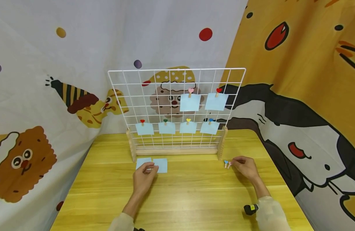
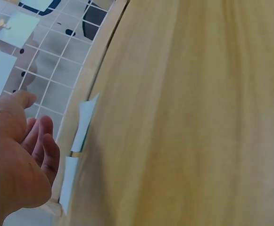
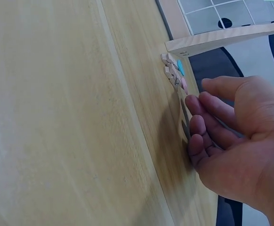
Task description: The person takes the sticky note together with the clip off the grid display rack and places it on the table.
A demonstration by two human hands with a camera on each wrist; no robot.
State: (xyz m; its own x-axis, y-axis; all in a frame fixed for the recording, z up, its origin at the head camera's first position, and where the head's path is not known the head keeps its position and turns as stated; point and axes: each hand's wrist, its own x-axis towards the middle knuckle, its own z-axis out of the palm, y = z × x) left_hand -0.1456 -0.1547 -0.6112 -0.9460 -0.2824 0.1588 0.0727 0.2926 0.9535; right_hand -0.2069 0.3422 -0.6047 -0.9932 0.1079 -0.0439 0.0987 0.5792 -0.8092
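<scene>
- Presently, the right hand (image 1: 246, 167) has its thumb and index finger slightly apart, holding nothing, its fingertips just beside the pink-heart peg (image 1: 229, 165).
- Toward nine o'clock from that hand lie both loose pegs, the pink-heart one nearer and the blue-heart peg (image 1: 226, 164) beyond it, near the end of the rack's wooden foot (image 3: 212, 39).
- The left hand (image 1: 143, 180) has loosely bent fingers, a gap between them and the thumb, and holds nothing.
- Near its fingertips are two blue notes on the table (image 1: 191, 192): the left note (image 1: 142, 160) at twelve o'clock from the hand, partly covered in the head view, and the right note (image 1: 163, 165) toward one o'clock.
- At twelve o'clock from the hands stands the white wire rack (image 1: 177, 151).
- Four clipped notes (image 1: 167, 128) hang across its six o'clock side, two upper notes (image 1: 190, 103) toward two o'clock, all under heart pegs.
- Behind it hangs a cartoon cloth (image 1: 165, 35).
</scene>
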